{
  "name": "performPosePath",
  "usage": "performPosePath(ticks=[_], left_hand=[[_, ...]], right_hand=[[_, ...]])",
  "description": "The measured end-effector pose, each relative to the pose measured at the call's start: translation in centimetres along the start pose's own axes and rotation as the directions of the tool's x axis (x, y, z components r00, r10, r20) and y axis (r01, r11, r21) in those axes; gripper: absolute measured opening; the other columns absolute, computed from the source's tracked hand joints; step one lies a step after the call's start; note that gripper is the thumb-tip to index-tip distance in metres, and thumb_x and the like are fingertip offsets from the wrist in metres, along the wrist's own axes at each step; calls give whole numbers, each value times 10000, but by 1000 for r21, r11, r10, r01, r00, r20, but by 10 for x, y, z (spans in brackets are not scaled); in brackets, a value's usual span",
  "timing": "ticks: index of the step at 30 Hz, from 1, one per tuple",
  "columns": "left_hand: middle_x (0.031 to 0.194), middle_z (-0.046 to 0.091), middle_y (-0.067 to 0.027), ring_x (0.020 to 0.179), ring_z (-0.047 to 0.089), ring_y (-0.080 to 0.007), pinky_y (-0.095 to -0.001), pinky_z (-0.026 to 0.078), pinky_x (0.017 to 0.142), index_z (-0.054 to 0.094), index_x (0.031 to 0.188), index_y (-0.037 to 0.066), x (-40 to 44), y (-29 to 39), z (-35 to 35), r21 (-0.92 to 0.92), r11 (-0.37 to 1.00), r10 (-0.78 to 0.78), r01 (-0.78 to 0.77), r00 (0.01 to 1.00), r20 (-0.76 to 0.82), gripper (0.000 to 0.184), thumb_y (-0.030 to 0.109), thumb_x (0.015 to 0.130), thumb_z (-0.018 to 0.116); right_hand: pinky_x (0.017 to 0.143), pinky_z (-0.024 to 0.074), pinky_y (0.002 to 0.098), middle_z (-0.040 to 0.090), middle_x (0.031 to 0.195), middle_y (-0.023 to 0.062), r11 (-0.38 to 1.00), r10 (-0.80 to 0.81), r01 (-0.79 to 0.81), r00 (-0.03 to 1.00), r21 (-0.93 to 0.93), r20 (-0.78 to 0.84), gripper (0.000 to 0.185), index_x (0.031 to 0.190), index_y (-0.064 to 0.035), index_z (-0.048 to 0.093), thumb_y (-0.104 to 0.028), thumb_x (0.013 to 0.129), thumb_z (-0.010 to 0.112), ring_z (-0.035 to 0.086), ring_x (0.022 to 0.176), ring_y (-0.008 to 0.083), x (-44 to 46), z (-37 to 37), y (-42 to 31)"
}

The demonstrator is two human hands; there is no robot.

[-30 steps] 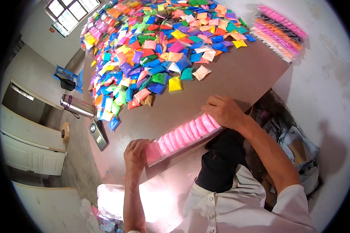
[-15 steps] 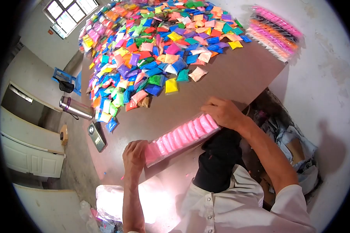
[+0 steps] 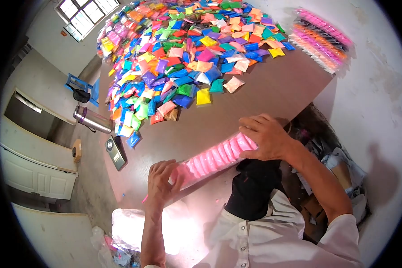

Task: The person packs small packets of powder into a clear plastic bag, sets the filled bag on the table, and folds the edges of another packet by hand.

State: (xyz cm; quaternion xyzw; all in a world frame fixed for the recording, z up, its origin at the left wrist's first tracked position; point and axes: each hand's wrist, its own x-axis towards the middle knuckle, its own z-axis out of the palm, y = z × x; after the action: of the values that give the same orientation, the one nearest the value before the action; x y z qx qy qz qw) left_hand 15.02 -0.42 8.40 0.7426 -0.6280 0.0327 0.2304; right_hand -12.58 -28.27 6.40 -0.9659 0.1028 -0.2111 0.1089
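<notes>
A long clear bag packed with a row of pink packets (image 3: 214,158) lies slanted at the near edge of the brown table (image 3: 201,123). My left hand (image 3: 164,181) grips its lower left end, thumb on the near side and fingers over the far side. Around the upper right end, my right hand (image 3: 265,136) is closed, with the thumb under the near edge. Beyond the bag spreads a big heap of small colourful packets (image 3: 178,58), a yellow packet (image 3: 203,97) among the nearest.
Filled long bags (image 3: 321,38) lie at the far right table corner. At the left edge are a phone-like device (image 3: 115,153) and a steel flask (image 3: 93,119). A blue chair (image 3: 82,89) stands beyond. Crumpled plastic and cardboard (image 3: 344,172) sit below right.
Both hands have shifted their grip on the pink bag, with thumbs now on its near side. The right hand reaches further around its end. The view has moved slightly.
</notes>
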Motion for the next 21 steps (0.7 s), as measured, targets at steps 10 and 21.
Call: performPosePath(ticks=[10, 21], left_hand=[[1217, 722, -168, 1130, 680, -364, -484, 518, 1001, 697, 1188, 46, -10, 10, 3, 77, 995, 55, -57, 998, 24, 672, 317, 644, 982], [1174, 735, -166, 1099, 702, -373, -478, 558, 935, 692, 1181, 36, -17, 4, 10, 78, 992, 98, -96, 995, -20, 618, 255, 670, 963]], right_hand=[[1131, 381, 485, 676, 1247, 168, 996, -84, 84, 995, 11, -52, 661, 1094, -4, 710, -573, 769, 795, 602, 1230, 332, 16, 1, -8], [1045, 409, 491, 681, 1153, 157, 989, -83, 59, 982, 138, 170, 746, 1173, -54, 695, -659, 746, 786, 633, 1135, 340, 71, 28, -55]])
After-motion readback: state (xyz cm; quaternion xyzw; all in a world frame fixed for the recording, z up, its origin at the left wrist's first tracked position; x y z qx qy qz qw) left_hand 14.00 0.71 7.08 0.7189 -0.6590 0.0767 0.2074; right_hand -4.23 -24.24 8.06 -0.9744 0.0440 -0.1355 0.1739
